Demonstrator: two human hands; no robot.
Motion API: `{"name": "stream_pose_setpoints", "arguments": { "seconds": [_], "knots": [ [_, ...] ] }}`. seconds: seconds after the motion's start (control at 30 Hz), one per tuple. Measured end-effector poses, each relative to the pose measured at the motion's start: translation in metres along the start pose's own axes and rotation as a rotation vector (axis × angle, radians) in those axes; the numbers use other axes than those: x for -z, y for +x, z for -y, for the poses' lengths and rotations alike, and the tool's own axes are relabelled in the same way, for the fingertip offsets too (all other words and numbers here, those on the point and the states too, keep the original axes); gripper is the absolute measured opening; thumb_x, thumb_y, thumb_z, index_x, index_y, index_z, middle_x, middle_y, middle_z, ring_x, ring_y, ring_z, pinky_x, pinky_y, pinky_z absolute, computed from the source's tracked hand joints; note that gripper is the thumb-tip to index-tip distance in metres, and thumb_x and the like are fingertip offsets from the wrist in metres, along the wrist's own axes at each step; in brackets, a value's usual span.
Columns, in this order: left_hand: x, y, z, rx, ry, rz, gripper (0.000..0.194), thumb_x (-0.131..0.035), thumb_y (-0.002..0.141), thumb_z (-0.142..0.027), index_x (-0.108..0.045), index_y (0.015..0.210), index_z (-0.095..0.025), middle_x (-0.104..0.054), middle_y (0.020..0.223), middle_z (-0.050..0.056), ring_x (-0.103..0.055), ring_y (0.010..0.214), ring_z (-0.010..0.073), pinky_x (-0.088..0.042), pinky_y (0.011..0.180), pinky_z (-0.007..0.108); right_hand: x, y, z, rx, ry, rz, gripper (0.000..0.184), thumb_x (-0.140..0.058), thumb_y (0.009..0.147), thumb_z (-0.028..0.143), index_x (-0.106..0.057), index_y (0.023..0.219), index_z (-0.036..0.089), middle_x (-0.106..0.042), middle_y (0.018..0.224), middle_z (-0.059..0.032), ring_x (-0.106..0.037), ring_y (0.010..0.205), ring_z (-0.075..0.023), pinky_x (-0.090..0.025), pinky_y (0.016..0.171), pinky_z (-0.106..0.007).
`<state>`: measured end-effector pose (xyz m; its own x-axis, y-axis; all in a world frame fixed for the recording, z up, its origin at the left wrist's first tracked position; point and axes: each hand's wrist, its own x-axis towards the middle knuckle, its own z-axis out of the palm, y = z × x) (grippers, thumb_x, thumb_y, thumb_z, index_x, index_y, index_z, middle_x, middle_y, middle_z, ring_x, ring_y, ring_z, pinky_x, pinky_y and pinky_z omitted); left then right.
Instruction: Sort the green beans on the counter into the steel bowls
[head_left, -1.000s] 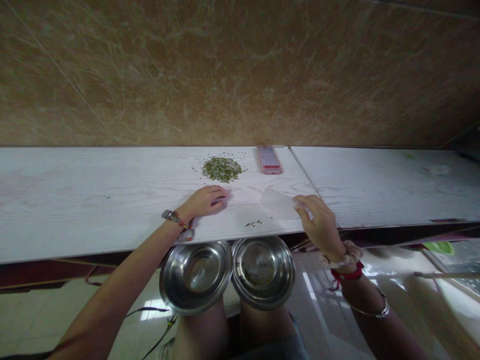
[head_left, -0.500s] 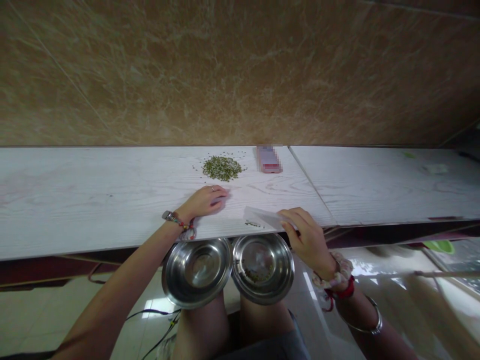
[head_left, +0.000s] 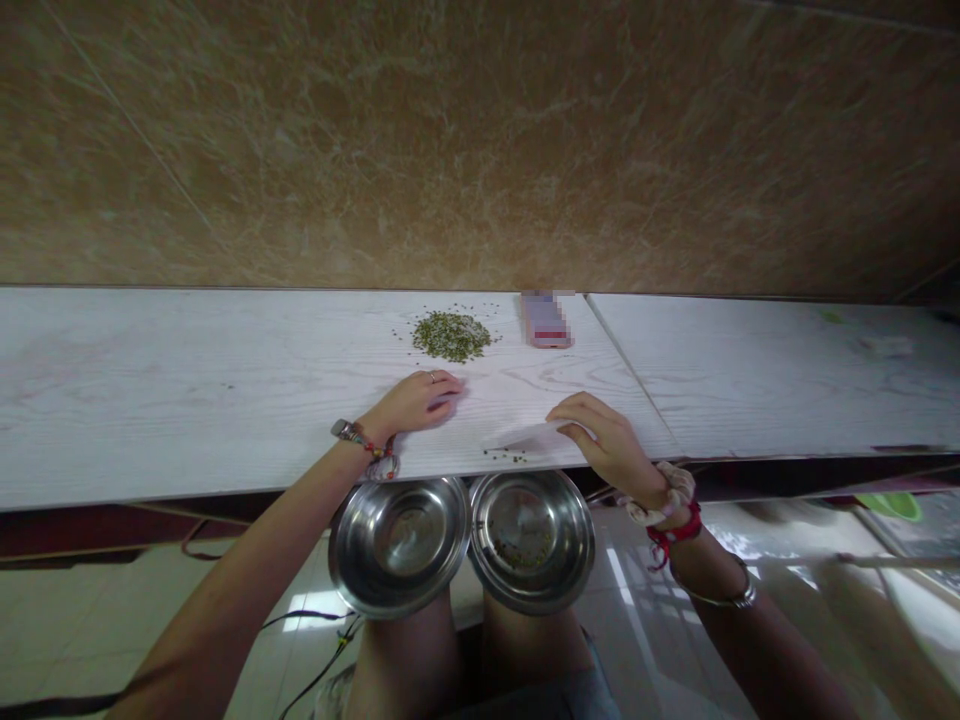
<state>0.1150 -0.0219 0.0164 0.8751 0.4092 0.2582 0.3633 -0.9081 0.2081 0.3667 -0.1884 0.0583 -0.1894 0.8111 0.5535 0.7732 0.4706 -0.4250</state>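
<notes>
My left hand [head_left: 420, 400] rests on the white wood-grain table, fingers loosely stretched to the right and thumb apart. Just beyond it lies a spread pile of small green beans [head_left: 452, 336]. My right hand [head_left: 600, 430] pinches a thin, whitish card [head_left: 529, 436], tilted with its lower edge close to the tabletop. A few loose beans [head_left: 510, 456] lie along the card's near edge, close to the front of the table. Under that edge, a steel bowl [head_left: 577, 560] sits on my right leg with some beans at its bottom.
A second steel bowl [head_left: 345, 560] stands on my left leg, touching the first. A phone [head_left: 547, 322] lies right of the pile, by the tiled wall [head_left: 480, 150]. A seam crosses the table to its right. Cables [head_left: 315, 665] trail on the floor at left.
My right hand has tilted the card and drawn it slightly left and down. The loose beans before it have spread nearer the table edge. My left hand has stayed put; the view has shifted slightly.
</notes>
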Motion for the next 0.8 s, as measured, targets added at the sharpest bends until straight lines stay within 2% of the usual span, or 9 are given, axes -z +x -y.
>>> {"name": "stream_pose_setpoints", "arguments": {
  "seconds": [0.3, 0.5, 0.7, 0.8],
  "knots": [
    [-0.001, 0.0, 0.0, 0.013, -0.001, -0.011, 0.03, -0.045, 0.084, -0.024, -0.064, 0.106, -0.016, -0.065, 0.111, 0.009, -0.06, 0.101, 0.0189, -0.048, 0.092, 0.034, 0.019, -0.011, 0.004, 0.073, 0.099, 0.071, 0.019, -0.049, 0.084, 0.009, -0.062, 0.087, 0.022, -0.064, 0.081, -0.0022, -0.06, 0.076, -0.0125, -0.051, 0.066, -0.024],
    [-0.001, 0.0, 0.001, 0.012, -0.01, -0.012, 0.029, -0.047, 0.084, -0.023, -0.064, 0.106, -0.019, -0.065, 0.111, 0.006, -0.06, 0.101, 0.0178, -0.048, 0.092, 0.034, 0.028, -0.011, 0.009, 0.098, 0.096, 0.098, 0.016, -0.048, 0.085, 0.012, -0.062, 0.086, 0.022, -0.065, 0.079, -0.0025, -0.061, 0.075, -0.0129, -0.051, 0.064, -0.025],
    [-0.004, 0.0, 0.002, 0.013, -0.046, -0.039, 0.027, -0.048, 0.083, -0.022, -0.065, 0.104, -0.019, -0.066, 0.109, 0.007, -0.06, 0.1, 0.0176, -0.049, 0.091, 0.033, 0.022, -0.002, 0.003, 0.043, 0.05, -0.014, 0.012, -0.049, 0.088, 0.024, -0.061, 0.087, 0.022, -0.066, 0.08, -0.0033, -0.062, 0.076, -0.0149, -0.052, 0.067, -0.028],
    [-0.004, 0.0, 0.004, 0.071, -0.095, -0.137, 0.024, -0.046, 0.084, -0.02, -0.066, 0.097, -0.017, -0.066, 0.106, 0.007, -0.061, 0.097, 0.0166, -0.05, 0.088, 0.031, 0.015, 0.013, -0.008, 0.015, 0.003, -0.098, 0.013, -0.049, 0.088, 0.025, -0.061, 0.09, 0.023, -0.066, 0.083, -0.0037, -0.062, 0.079, -0.0164, -0.052, 0.07, -0.031]
  ]
}}
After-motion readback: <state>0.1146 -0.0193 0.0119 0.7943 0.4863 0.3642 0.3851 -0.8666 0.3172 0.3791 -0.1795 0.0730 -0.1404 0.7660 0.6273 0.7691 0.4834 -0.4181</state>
